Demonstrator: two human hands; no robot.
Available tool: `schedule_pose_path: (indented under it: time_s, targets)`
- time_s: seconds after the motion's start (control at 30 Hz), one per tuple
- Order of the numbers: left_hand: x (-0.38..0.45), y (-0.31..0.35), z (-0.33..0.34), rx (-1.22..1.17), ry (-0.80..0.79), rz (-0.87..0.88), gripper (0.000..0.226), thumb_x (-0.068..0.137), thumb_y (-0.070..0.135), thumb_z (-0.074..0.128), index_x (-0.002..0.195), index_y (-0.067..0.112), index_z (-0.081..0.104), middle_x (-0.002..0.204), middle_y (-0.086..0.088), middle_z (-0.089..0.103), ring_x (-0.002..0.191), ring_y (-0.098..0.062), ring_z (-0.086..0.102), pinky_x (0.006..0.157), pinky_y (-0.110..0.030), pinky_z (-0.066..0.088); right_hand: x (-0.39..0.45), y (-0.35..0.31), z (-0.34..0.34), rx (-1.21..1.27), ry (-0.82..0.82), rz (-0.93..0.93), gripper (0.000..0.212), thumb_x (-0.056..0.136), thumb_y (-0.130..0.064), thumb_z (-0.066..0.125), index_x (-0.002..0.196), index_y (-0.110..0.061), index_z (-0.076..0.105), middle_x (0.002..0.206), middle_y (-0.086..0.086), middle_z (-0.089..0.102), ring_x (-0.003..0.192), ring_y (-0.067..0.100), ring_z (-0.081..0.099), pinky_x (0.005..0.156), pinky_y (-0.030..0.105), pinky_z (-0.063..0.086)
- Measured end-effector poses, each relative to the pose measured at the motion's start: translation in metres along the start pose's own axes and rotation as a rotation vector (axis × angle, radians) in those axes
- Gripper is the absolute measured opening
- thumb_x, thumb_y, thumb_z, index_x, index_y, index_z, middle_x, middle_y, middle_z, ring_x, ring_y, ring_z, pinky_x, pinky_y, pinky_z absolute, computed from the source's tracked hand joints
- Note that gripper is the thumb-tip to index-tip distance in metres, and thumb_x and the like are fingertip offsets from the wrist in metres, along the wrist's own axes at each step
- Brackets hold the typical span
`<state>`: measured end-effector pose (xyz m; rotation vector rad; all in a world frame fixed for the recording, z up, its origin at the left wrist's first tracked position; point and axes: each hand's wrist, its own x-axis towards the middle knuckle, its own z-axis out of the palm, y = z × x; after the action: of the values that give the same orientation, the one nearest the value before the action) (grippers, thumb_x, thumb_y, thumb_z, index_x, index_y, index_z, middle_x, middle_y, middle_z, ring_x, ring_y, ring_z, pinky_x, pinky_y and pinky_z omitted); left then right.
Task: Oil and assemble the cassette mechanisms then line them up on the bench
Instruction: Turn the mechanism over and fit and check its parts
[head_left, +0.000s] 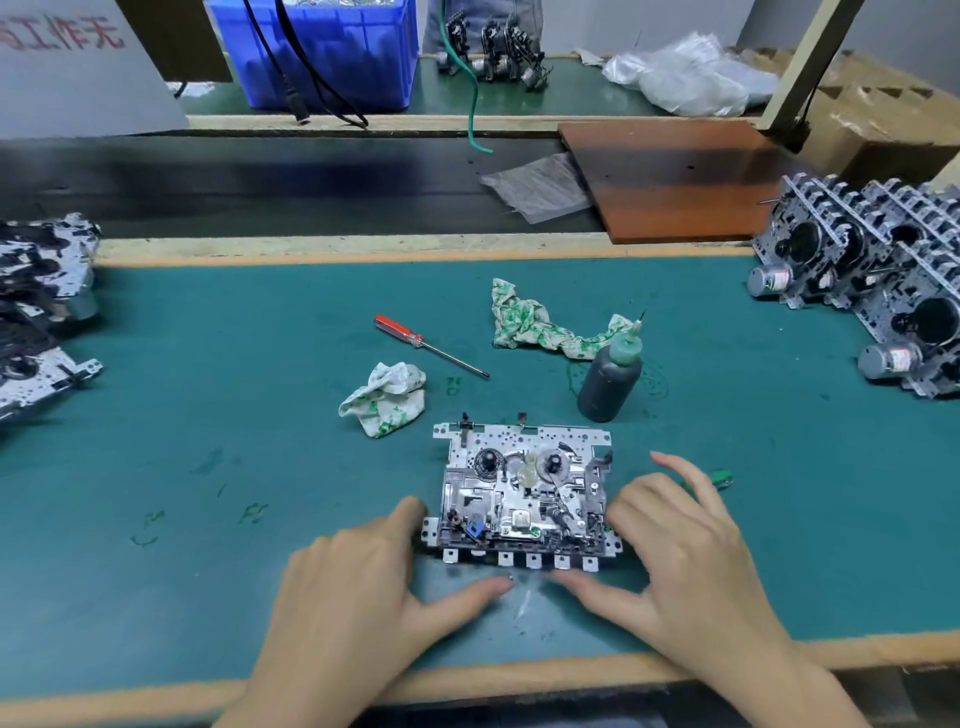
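A metal cassette mechanism (524, 493) lies flat on the green bench mat (234, 415) near the front edge. My left hand (363, 582) rests at its left side, fingertips against the left edge and thumb stretched along the mat below the front tabs. My right hand (680, 551) mirrors it on the right, fingers touching the right edge, forefinger straight, thumb pointing inward. A dark oil bottle (610, 376) with a green needle nozzle stands just behind the mechanism. More mechanisms are stacked at the right (883, 280) and at the left (41, 306).
A red-handled screwdriver (428, 345) and two crumpled green-patterned cloths (387, 397) (545, 327) lie behind the mechanism. A small green item (721, 477) shows beyond my right hand. A brown board (670, 176), a blue crate (322, 52) and plastic bags (691, 73) sit further back.
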<state>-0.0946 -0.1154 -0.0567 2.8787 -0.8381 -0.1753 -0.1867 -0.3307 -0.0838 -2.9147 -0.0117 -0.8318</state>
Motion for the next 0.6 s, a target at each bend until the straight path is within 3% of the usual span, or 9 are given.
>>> schedule_pose_path:
  time_s: [0.13,0.27,0.47,0.6]
  targets:
    - [0.010,-0.003,0.004,-0.089,0.182,0.029,0.077,0.044,0.100,0.013,0.076,0.035,0.040,0.048,0.001,0.053,0.056,-0.015,0.061,0.051,-0.029,0.042,0.009,0.003,-0.001,-0.029,0.020,-0.025,0.051,0.080,-0.058,0.055,0.059,-0.011,0.057,0.061,-0.002,0.052,0.063,0.022,0.053,0.095,0.043,0.040]
    - [0.017,0.002,0.005,-0.187,0.273,0.140,0.061,0.058,0.087,0.041,0.056,0.026,0.033,0.034,0.003,0.038,0.032,-0.016,0.045,0.035,-0.023,0.031,0.009,0.005,0.000,-0.019,0.020,-0.010,0.048,0.077,-0.055,0.056,0.061,-0.010,0.057,0.062,-0.002,0.053,0.062,0.021,0.053,0.095,0.040,0.039]
    - [0.012,0.007,0.012,-0.281,0.415,0.178,0.059,0.060,0.078,0.051,0.054,0.026,0.023,0.032,0.000,0.032,0.029,-0.018,0.038,0.033,-0.024,0.032,0.008,0.010,0.003,0.025,-0.012,0.017,0.047,0.078,-0.056,0.056,0.064,-0.012,0.056,0.063,-0.003,0.049,0.061,0.021,0.050,0.094,0.039,0.038]
    - [0.012,0.011,0.013,-0.291,0.392,0.088,0.057,0.053,0.075,0.050,0.053,0.026,0.022,0.031,0.000,0.034,0.028,-0.019,0.040,0.034,-0.024,0.034,0.006,0.012,0.002,0.130,-0.060,-0.001,0.050,0.074,-0.060,0.061,0.062,-0.013,0.052,0.064,-0.004,0.044,0.063,0.016,0.042,0.097,0.036,0.038]
